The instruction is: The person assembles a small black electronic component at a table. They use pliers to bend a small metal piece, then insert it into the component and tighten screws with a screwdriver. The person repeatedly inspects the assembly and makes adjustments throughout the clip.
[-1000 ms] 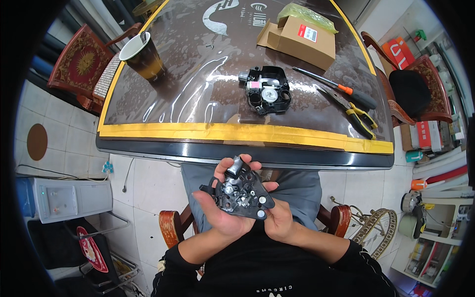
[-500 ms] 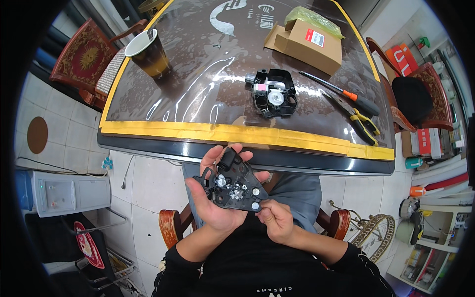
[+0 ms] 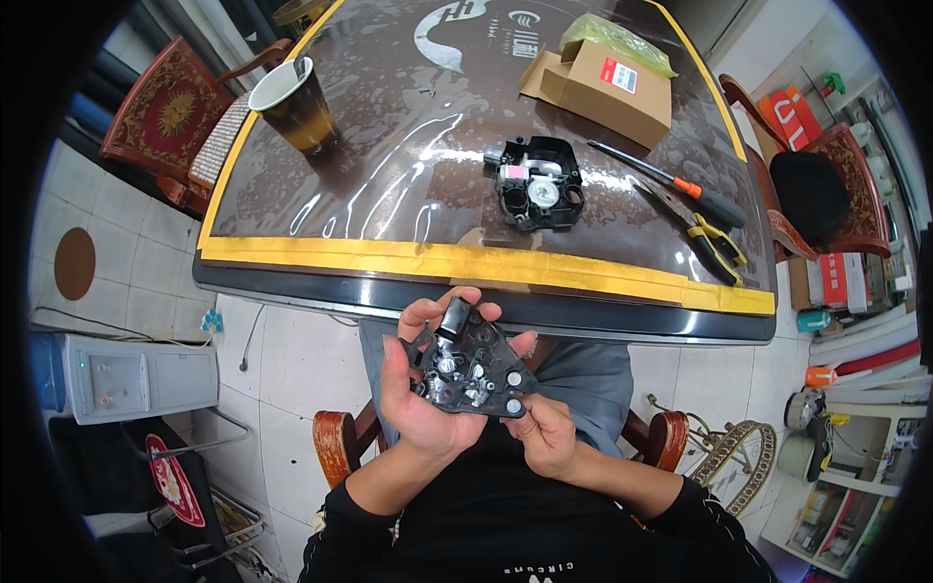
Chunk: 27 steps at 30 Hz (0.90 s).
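Black mechanism (image 3: 476, 374) cradled at the lower centre of the frame, at risk of slipping.
If the left hand (image 3: 423, 403) had tilted, the part could have slid off, since that half-open hand supported it with fingers spread round its edges. The right hand (image 3: 549, 437) was curled nearly closed at its lower-right corner; whether it gripped there was unclear.

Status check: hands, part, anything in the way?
Left hand cradling black part, right hand at its near right corner. Part held over lap. No obstruction seen; housing, screwdriver, pliers lie on table.
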### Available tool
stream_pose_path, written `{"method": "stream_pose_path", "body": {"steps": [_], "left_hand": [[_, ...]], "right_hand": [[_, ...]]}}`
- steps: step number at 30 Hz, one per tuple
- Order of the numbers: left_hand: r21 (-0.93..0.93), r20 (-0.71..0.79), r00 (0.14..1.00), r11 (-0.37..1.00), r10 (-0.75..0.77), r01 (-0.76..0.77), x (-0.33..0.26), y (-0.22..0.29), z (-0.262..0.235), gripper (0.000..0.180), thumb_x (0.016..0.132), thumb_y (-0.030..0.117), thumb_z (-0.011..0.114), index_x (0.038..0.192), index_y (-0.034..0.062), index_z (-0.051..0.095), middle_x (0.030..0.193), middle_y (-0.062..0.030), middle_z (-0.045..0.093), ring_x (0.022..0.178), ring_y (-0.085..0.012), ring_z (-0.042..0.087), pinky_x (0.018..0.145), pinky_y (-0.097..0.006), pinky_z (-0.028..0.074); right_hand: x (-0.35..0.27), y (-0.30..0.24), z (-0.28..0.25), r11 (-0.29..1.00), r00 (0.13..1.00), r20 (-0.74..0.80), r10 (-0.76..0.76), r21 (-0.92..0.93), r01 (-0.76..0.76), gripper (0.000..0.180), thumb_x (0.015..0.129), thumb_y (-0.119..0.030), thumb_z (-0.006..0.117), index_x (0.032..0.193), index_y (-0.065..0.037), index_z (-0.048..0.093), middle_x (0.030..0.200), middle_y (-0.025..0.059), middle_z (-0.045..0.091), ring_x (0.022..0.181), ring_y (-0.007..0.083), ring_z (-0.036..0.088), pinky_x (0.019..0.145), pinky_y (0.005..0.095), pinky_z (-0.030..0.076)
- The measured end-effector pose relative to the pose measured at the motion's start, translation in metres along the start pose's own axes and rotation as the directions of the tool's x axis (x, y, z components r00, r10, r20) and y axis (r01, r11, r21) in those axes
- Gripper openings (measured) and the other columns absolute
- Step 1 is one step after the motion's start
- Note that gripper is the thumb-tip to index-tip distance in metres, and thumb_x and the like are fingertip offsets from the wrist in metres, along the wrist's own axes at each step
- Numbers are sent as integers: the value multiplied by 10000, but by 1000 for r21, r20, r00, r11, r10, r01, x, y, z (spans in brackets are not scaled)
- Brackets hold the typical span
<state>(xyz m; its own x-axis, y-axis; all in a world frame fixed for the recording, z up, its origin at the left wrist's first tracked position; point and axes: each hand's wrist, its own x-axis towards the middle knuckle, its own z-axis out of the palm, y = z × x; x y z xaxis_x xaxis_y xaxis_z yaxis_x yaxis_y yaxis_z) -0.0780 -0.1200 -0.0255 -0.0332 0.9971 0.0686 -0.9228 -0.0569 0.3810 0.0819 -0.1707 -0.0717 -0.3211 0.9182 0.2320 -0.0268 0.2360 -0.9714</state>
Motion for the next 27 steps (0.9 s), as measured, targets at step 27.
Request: {"method": "stream_pose_path", "body": {"steps": [27], "left_hand": [[196, -266, 960, 980, 84, -31, -7, 6, 17, 624, 1078, 562, 465, 1505, 109, 426, 1459, -97, 521, 1369, -240, 501, 1060, -561, 532]], "right_hand": [[2, 9, 3, 991, 991, 42, 124, 34, -126, 318, 1138, -215, 504, 982, 37, 617, 695, 23, 582, 578, 89, 501, 532, 248, 408]]}}
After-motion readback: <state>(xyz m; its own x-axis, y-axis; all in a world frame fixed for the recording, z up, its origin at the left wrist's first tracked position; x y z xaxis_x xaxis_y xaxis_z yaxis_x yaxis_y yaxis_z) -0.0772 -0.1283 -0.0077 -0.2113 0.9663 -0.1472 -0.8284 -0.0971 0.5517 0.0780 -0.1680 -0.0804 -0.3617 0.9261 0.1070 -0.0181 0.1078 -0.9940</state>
